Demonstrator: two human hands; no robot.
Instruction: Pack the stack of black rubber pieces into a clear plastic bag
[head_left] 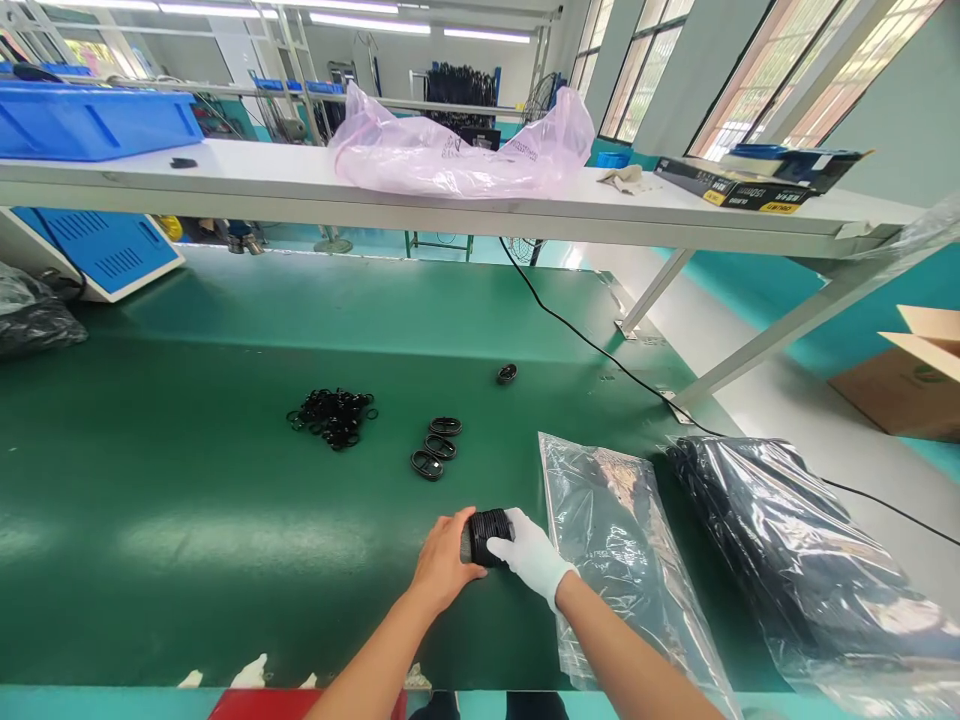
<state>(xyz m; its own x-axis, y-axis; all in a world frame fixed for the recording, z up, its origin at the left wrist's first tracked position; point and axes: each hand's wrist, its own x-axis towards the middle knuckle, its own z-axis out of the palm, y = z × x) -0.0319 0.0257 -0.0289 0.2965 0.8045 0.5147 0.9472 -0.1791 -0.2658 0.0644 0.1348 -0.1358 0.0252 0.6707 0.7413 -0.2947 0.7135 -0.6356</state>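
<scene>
Both hands met low centre over the green surface [187, 500], gripping one black ribbed part [489, 535] between them. Left hand [444, 565] was bare, fingers curled round the part's left end, closed on it. Right hand [531, 556] wore a white glove, fingers wrapped over the part's top and right side, also closed on it. Part sat just above or on the surface, cannot tell which, just left of a clear plastic bag [622, 560] lying flat with dark contents inside. A second, bulkier bag [795, 560] of black stuff lay right of that one, near the surface's edge. Ahead of the hands, three black oval rings [436, 446] lay close together in a short row, apart from the hands. Left of them was a loose pile of small black rings [332, 415]. One more small black piece [507, 373] lay alone further back. A black cable [600, 352] ran across the surface to the right. Overhead a white shelf [247, 185] carried a pink plastic bag [457, 150], a blue bin [90, 120] and flat boxes [757, 180]
</scene>
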